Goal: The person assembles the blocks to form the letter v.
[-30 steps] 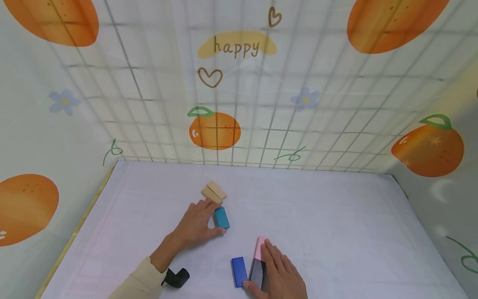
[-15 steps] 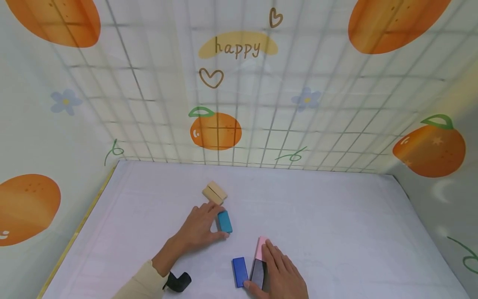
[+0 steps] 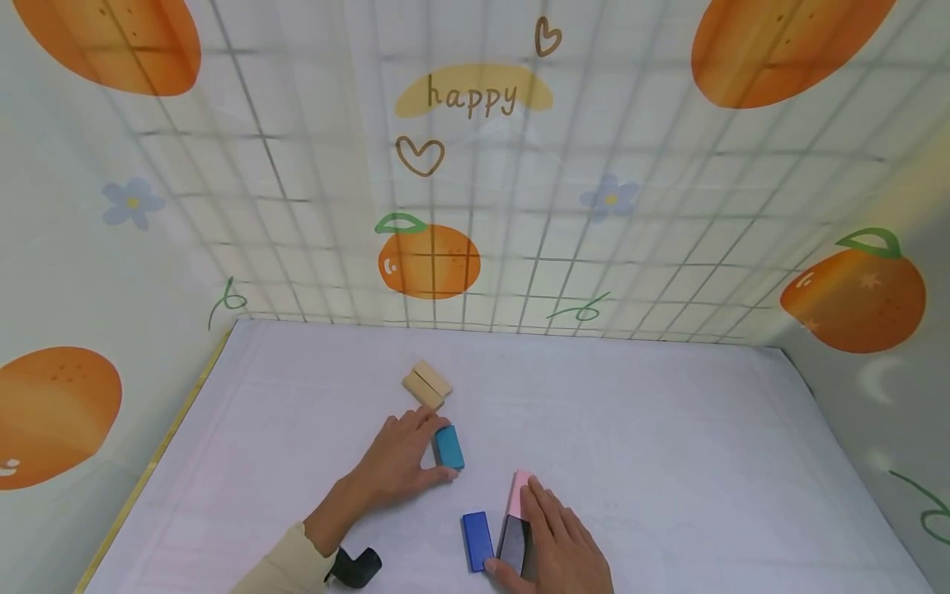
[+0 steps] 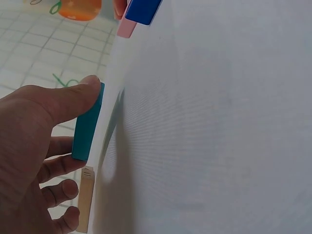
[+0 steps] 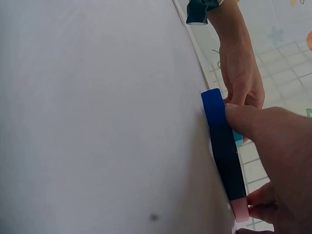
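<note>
In the head view my left hand (image 3: 404, 458) pinches a teal block (image 3: 449, 448) between thumb and fingertips. The left wrist view shows the teal block (image 4: 87, 122) held at its two ends, a narrow gap between it and the white surface. My right hand (image 3: 560, 540) rests with nearly straight fingers along a pink block (image 3: 517, 492) and a dark grey block (image 3: 512, 540) that stand end to end. Its thumb tip is at the lower corner of a blue block (image 3: 477, 541). The right palm hides part of the dark block.
Two light wooden blocks (image 3: 426, 384) lie side by side just behind my left fingertips. A black bent piece (image 3: 356, 568) shows by the left sleeve (image 3: 289, 565). The white tabletop (image 3: 668, 445) meets printed fabric walls at the back and sides.
My left hand has drawn the teal block a little toward me and to the right, away from the wooden blocks. The right hand and its blocks have stayed in place.
</note>
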Tool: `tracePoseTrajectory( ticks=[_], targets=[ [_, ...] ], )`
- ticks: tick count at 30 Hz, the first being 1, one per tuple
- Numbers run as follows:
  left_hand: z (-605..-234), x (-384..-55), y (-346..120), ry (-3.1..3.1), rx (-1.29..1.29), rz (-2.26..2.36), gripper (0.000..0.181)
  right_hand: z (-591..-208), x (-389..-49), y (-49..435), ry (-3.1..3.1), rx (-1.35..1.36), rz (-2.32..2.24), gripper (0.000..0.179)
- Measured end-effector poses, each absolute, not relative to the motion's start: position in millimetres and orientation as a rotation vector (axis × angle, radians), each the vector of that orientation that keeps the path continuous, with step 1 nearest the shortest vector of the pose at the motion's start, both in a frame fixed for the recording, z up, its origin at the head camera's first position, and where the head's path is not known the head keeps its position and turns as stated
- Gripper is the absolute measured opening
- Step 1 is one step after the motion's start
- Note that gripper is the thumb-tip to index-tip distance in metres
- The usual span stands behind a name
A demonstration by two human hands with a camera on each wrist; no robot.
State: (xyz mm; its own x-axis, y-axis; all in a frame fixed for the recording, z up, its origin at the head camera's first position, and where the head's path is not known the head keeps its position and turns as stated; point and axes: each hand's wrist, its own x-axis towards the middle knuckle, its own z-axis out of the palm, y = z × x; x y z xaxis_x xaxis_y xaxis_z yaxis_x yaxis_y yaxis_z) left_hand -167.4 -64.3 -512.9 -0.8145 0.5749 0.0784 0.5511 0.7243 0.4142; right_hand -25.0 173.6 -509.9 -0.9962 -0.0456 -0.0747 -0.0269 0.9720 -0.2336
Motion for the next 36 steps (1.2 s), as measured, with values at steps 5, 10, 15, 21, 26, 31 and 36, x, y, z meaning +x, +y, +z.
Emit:
tracePoseTrajectory(
  ticks=[5,10,15,21,26,31,36],
  targets=[
    [-513.8,-167.2,-63.4,2.869,0.939,0.651,0.070,-510.2,-24.8,174.1,3.037,-0.060,-0.347,0.115],
    [-514.6,-166.5,-62.4,2.866,0.942,0.658,0.070,-511.7,-25.1,174.1,3.047,-0.052,-0.342,0.114],
    [-515.6,-165.1,-60.9,2.861,0.956,0.652,0.069,-512.7,-25.1,173.8,3.051,-0.056,-0.340,0.114],
    [-515.2,-163.3,-59.2,2.851,0.955,0.639,0.070,-513.0,-25.6,173.2,3.029,-0.042,-0.346,0.113],
    [-517.1,-162.7,-58.6,2.850,0.954,0.627,0.071,-511.8,-25.8,173.1,3.021,-0.038,-0.347,0.112],
    [-518.4,-162.1,-57.5,2.854,0.952,0.621,0.070,-509.8,-25.3,172.5,3.013,-0.033,-0.344,0.113],
    [-518.3,-160.7,-56.2,2.844,0.948,0.618,0.071,-508.8,-25.6,172.1,3.003,-0.023,-0.338,0.114]
  ],
)
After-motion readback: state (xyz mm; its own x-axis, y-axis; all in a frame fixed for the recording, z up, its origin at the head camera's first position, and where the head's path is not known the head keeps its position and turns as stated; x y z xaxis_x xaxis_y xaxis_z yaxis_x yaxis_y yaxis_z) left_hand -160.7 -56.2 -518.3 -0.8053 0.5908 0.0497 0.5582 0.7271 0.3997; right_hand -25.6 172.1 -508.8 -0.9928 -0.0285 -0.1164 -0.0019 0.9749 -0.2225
